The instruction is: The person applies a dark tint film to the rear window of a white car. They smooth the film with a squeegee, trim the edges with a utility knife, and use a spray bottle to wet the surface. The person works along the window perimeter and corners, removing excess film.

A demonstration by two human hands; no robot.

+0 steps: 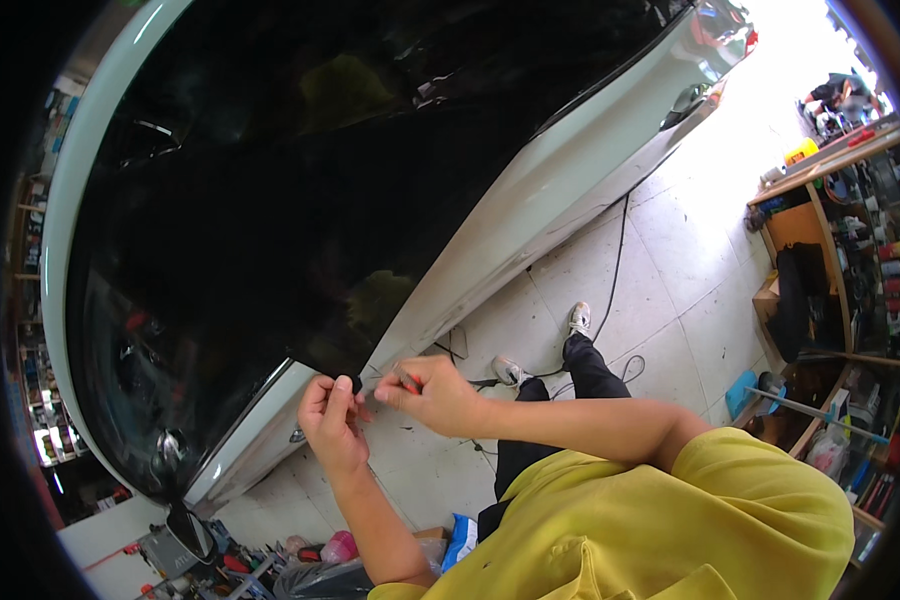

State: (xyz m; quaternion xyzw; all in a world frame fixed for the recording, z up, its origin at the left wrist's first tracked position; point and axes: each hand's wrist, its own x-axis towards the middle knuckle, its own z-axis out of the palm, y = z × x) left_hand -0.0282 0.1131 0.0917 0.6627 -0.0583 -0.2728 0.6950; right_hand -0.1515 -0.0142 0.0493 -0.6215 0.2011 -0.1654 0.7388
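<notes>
My left hand (336,424) is closed, with thumb and fingers pinching a small black part (355,383) by the car's dark side windows. Close beside it on the right, my right hand (433,398) is closed around a small red-handled tool (408,381). Most of this tool lies hidden in the fingers, and its exact kind cannot be made out. Both hands are in front of the pale car (450,285), near the lower edge of the dark glass. What the black part is does not show.
Cables (620,250) trail over the tiled floor near my shoes (578,318). Cluttered wooden shelves (838,270) stand on the right. At the lower left are the side mirror (192,532) and piled tools. A person (842,95) is far off at the upper right.
</notes>
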